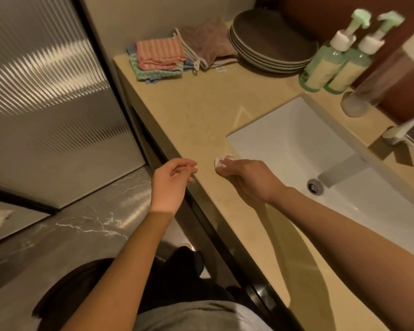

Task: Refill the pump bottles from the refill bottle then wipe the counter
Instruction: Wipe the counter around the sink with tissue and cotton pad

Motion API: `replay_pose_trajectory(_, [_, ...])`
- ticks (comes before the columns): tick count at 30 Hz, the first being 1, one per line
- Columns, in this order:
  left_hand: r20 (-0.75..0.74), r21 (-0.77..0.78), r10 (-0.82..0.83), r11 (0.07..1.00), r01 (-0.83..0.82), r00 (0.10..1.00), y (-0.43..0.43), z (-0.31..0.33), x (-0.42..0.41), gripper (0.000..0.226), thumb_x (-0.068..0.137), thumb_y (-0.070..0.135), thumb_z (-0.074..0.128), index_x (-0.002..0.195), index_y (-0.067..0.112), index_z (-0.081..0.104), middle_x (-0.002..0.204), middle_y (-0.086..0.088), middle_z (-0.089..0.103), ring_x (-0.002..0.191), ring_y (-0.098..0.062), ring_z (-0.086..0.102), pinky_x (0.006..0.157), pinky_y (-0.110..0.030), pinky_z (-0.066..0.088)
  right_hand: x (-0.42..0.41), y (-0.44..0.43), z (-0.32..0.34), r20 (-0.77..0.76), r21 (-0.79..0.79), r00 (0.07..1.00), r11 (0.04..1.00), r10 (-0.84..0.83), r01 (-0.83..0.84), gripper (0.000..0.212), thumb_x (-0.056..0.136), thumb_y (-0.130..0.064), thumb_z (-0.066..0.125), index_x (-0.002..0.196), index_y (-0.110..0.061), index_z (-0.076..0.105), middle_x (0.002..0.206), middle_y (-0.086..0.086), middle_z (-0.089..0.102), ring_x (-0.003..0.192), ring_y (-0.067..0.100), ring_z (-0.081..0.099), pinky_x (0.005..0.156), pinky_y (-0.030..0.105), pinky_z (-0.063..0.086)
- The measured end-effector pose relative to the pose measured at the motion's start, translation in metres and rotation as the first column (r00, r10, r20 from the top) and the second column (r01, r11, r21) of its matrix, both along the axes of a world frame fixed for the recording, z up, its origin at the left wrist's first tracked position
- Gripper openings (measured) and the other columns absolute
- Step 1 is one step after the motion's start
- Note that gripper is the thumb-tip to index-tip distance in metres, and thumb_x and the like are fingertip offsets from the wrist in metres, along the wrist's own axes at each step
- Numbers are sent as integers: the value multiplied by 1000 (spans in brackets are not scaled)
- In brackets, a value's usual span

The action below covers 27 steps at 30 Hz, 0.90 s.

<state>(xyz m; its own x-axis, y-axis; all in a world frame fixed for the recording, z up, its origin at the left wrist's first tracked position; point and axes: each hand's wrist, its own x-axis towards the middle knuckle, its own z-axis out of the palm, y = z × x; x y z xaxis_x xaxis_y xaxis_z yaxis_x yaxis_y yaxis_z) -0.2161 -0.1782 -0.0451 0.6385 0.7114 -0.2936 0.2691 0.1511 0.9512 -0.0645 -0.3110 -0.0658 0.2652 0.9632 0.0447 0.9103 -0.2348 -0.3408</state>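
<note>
Two green pump bottles [320,65] [349,70] with white collars stand side by side at the back of the beige counter [201,111]. Right of them stands a tall clear refill bottle [378,77] with a white cap. My right hand [246,177] rests low over the counter by the sink's front left corner and pinches a small white wad [221,161] in its fingertips. My left hand [170,182] hovers at the counter's front edge, fingers loosely curled, holding nothing.
A white sink [296,144] with a chrome tap [339,170] is set into the counter. Folded cloths [160,56] and a brown rag [208,41] lie at the back left, beside a stack of dark plates [268,44]. A ribbed glass door [46,103] stands at left.
</note>
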Motion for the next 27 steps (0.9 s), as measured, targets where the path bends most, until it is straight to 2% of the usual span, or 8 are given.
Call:
replay_pose_trajectory(3, [-8,2,-31,1000,31,999,-16,-1,-4,23,91,4,51,85,20,66,90,-8,69,76,-12,59,77,-26,50,-18,-26,4,-40,-1,999,999,32,-32,13,97,-16,53,95,-14,65,90,-2,65,76,17,60,64,32,50])
replay_pose_trajectory(9, [-24,2,-102,995,102,995,-59,-3,-9,21,91,4,52,90,17,68,91,-9,70,81,-18,61,81,-30,51,-58,-81,-1,-111,-24,993,999,36,-39,19,97,-19,50,103,-16,68,96,1,68,82,20,64,66,34,52])
replay_pose_trajectory(13, [-34,5,-143,990,143,989,-84,-4,-17,19,91,4,52,93,13,68,90,-8,70,81,-18,62,81,-30,52,-77,-119,-6,-146,-16,989,1000,-11,8,25,96,-17,47,109,-23,67,103,-3,69,90,14,63,73,27,52])
replay_pose_trajectory(16, [-41,17,-171,985,172,984,-102,-6,-27,18,92,5,52,95,11,68,89,-7,70,80,-15,63,81,-29,52,-89,-146,-10,-153,19,987,998,-57,61,26,92,-8,52,106,-24,68,96,-8,68,85,11,62,68,31,53])
replay_pose_trajectory(21, [-64,51,-223,973,227,973,-135,-8,-42,19,92,4,52,95,11,69,89,-8,70,78,-14,62,82,-31,52,-107,-186,-6,-121,39,988,995,-92,97,34,81,-1,61,104,-25,70,91,-9,69,83,9,60,62,23,50])
replay_pose_trajectory(27, [-68,116,-345,929,351,936,-170,-9,-54,22,91,6,53,89,22,68,89,-5,70,83,-18,63,80,-30,52,-126,-229,6,-135,-19,985,995,-104,102,20,93,-22,52,103,-28,68,96,-10,69,80,10,65,65,30,53])
